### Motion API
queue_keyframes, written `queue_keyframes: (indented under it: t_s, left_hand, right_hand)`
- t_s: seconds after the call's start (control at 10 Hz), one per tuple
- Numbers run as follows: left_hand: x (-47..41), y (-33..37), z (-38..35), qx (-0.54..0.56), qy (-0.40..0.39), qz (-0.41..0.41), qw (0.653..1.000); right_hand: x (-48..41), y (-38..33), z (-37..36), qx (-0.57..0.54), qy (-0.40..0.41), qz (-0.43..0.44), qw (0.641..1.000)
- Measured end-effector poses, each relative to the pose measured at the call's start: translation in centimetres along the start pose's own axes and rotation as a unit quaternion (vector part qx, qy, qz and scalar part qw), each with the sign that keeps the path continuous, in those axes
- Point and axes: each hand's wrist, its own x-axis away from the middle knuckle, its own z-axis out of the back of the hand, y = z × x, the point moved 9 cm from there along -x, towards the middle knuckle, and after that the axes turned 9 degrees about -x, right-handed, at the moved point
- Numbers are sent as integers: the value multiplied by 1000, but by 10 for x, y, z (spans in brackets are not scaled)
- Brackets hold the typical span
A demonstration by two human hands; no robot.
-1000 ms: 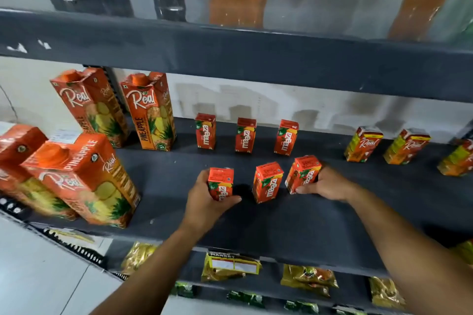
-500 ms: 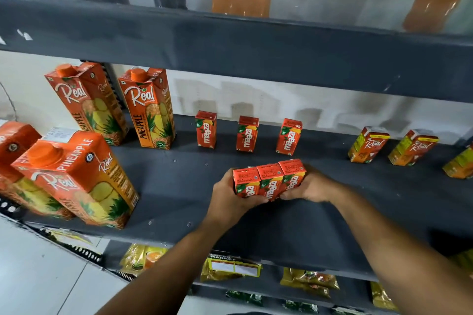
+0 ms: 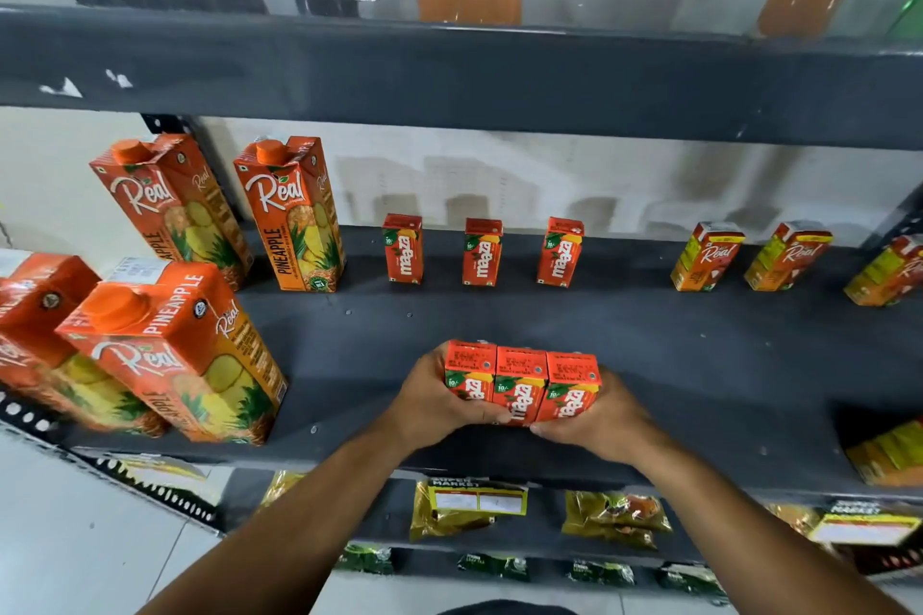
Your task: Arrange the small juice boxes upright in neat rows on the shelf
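Note:
Three small red Maaza juice boxes (image 3: 521, 382) stand pressed side by side near the front of the dark grey shelf (image 3: 699, 365). My left hand (image 3: 434, 402) clasps the left end of this trio and my right hand (image 3: 597, 412) clasps the right end, squeezing them together. At the back of the shelf three more Maaza boxes stand upright and spaced apart: one on the left (image 3: 403, 249), one in the middle (image 3: 482, 251), one on the right (image 3: 560, 252).
Tall Real pineapple cartons (image 3: 292, 215) stand at the left, two more at the front left (image 3: 175, 350). Small Real boxes (image 3: 706, 257) stand at the back right. Bottles sit on the upper shelf (image 3: 449, 65). Packets (image 3: 469, 504) lie on the shelf below.
The three front boxes, spaced apart a second ago, have been pushed together into one tight block between my hands and drawn a little toward the shelf's front edge.

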Motion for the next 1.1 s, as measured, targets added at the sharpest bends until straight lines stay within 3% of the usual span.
queue_keyframes:
  t_s: [0.6,1.1]
  left_hand:
    - [48,-11,2,-104,51,19,993]
    - [60,15,3,-75,45,-7,996]
  right_hand:
    - [28,2,-15,5,-18,-38,999]
    - [44,-16,-12,8,-8,10,1000]
